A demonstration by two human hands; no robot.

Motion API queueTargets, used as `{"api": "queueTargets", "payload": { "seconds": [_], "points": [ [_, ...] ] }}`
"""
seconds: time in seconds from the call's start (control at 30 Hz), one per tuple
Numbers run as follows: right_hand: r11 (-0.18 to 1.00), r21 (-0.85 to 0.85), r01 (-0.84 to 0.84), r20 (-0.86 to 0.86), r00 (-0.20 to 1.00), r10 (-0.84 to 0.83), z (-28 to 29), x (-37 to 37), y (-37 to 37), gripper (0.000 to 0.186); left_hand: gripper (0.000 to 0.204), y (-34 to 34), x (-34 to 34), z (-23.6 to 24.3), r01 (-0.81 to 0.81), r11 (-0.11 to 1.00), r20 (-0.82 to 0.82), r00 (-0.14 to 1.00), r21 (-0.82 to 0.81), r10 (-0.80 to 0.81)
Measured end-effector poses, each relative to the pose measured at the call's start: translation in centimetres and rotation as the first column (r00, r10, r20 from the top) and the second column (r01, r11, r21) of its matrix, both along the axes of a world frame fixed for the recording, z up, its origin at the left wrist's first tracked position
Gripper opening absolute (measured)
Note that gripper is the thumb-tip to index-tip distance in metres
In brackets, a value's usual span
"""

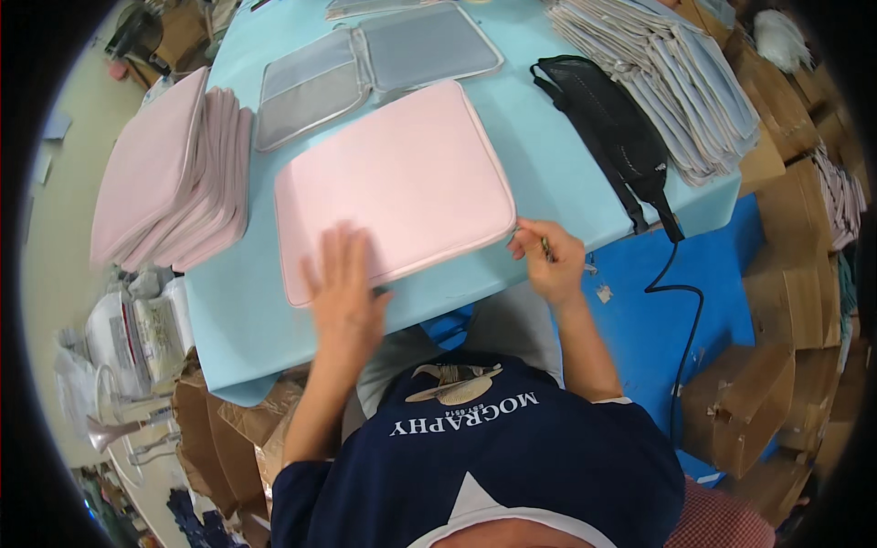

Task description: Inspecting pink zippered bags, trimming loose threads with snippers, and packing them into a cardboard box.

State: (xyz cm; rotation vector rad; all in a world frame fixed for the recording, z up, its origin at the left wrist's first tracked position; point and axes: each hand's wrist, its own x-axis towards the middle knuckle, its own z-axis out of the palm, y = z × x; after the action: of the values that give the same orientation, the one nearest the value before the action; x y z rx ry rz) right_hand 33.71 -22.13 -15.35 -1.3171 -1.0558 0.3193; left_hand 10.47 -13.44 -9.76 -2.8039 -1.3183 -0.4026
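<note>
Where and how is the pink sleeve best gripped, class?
Probably by its near edge, coming from the person's side, thumb above and fingers below: the sleeve lies flat on the table, and the stretch of this edge between the left hand and right hand is uncovered.

Near the table's point(247, 338) front edge, the blurred left hand point(347, 301) spreads over a pink rectangular fabric sleeve point(402, 183); the right hand point(559, 260) grips a small dark item point(547, 248) beside it. Stacked pink sleeves point(169, 173) line the left edge; a black strapped pouch point(612, 128) lies toward the right.
</note>
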Motion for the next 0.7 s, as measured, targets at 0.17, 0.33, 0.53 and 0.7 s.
{"api": "queueTargets", "payload": {
  "seconds": [0.17, 0.33, 0.53, 0.7],
  "points": [
    [0.986, 0.15, -0.073, 0.451, 0.893, -0.003, 0.9, -2.2, -0.6, 0.013, 0.073, 0.2, 5.4, -1.6, 0.101, 0.991, 0.192, 0.975, 0.087, -0.116],
    [0.982, 0.186, -0.015, 0.6, 0.794, -0.101, 1.2, 0.2, 0.4, 0.013, 0.049, 0.5, 2.7, -2.9, 0.337, 0.929, 0.342, 0.864, 0.154, -0.37],
    [0.98, 0.005, 0.197, 0.232, 0.954, -0.192, -0.4, 3.8, 1.4, 0.03, 0.044, 2.2, -3.7, -3.6, 0.546, 0.786, 0.191, 0.772, 0.29, -0.607],
    [0.975, 0.22, -0.019, 0.563, 0.819, -0.111, 1.8, 0.1, 1.1, 0.031, 0.068, 2.2, -6.2, 1.0, 0.151, 0.969, -0.219, 0.956, -0.197, -0.193]
  ]
}}
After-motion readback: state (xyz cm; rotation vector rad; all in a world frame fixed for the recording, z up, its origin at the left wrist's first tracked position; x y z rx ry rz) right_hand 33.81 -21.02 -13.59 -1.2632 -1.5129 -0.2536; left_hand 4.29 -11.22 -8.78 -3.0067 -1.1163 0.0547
